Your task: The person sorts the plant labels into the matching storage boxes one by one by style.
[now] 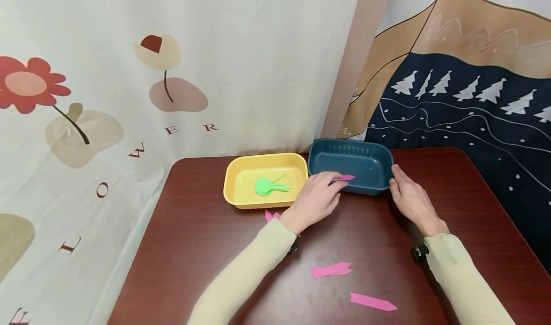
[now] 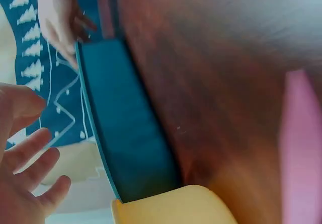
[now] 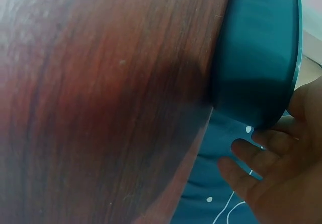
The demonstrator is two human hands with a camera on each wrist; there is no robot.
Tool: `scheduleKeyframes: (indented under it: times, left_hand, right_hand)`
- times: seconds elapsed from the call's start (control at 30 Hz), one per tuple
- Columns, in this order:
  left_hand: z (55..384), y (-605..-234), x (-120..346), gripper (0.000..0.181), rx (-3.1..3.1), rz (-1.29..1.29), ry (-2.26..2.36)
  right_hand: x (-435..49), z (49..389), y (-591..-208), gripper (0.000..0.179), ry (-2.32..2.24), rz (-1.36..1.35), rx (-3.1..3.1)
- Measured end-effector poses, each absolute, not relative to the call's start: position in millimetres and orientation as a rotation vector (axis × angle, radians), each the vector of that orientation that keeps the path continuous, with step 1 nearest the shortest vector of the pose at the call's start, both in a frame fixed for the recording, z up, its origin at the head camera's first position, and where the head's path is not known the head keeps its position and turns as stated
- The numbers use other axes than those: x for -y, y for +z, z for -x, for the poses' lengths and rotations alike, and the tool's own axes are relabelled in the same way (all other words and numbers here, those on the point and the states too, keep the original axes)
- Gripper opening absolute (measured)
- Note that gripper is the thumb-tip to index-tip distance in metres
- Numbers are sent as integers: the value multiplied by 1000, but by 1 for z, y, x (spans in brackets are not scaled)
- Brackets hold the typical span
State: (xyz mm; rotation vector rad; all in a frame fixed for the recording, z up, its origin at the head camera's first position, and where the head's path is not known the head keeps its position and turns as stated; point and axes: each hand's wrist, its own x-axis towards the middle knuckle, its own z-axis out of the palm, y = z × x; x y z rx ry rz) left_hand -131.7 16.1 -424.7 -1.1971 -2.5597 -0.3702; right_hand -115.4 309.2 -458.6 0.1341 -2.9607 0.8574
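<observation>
Dark-red table (image 1: pixel 193 253); pink strip (image 1: pixel 346 177) points right, long axis sideways; left fingers (image 2: pixel 39 167), right fingers (image 3: pixel 251 156) spread.

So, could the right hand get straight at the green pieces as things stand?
Probably not: the left hand is between the right hand and the green pieces, which lie in the yellow tray. Reaching over might still work.

Left tray (image 1: pixel 239 184) beside right tray (image 1: pixel 366 162), cutouts (image 1: pixel 264 187) in left, strips (image 1: pixel 372 301) on table (image 1: pixel 193 229) before both
</observation>
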Motion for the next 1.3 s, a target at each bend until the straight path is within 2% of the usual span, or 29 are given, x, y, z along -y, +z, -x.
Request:
scheduleKeyframes:
  times: [0.23, 0.7, 1.0, 1.3]
  left_hand:
    - [101, -432, 5, 35, 2526, 1350, -290]
    - [55, -443, 25, 27, 2512, 1490, -172]
    - [37, -452, 31, 28, 2587, 1512, -203]
    - [24, -459, 32, 36, 2551, 1542, -40]
  right_hand:
    - [-309, 117, -457, 54, 838, -138, 2966]
    - [-309, 116, -458, 56, 877, -130, 2983]
    - [-310, 115, -459, 55, 867, -127, 2963]
    - [-309, 115, -458, 56, 860, -131, 2960]
